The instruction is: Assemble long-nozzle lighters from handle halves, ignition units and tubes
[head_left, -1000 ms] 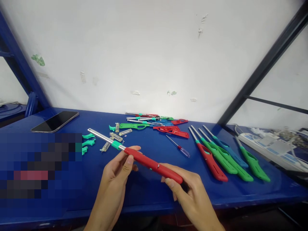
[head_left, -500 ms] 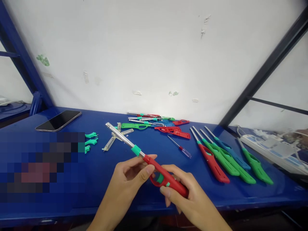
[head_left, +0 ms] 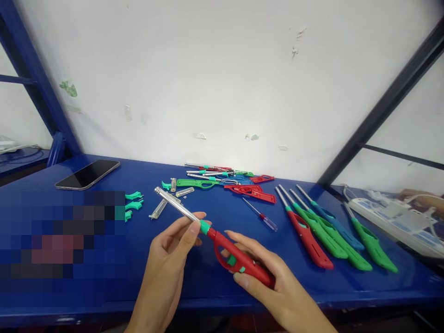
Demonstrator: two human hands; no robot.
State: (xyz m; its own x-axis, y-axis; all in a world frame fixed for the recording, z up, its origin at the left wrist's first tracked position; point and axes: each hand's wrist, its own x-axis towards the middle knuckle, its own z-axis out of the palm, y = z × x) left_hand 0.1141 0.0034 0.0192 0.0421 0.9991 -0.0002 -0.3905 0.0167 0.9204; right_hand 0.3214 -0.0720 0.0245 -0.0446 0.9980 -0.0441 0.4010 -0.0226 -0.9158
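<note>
A red lighter (head_left: 243, 259) with a long metal tube points up and to the left. My left hand (head_left: 173, 252) pinches the tube beside its green collar (head_left: 205, 227). Around the red handle my right hand (head_left: 267, 270) is closed, its thumb on the near side. The green trigger shows inside the handle's loop, and the collar now sits against the red body. Clear tank pieces (head_left: 159, 209) lie beyond the tube tip. Some fingertips of both hands are hidden behind the lighter.
Several lighters (head_left: 308, 240) lie at the right beside a power strip (head_left: 385, 217). A screwdriver (head_left: 265, 219), red half-shells (head_left: 253, 192) and a green shell (head_left: 197, 183) lie farther back. Green triggers (head_left: 135, 204) and a phone (head_left: 88, 174) are on the left; a blurred patch covers the near left.
My left hand has moved from the red neck to the metal tube. The green collar has slid down the tube to the red body.
</note>
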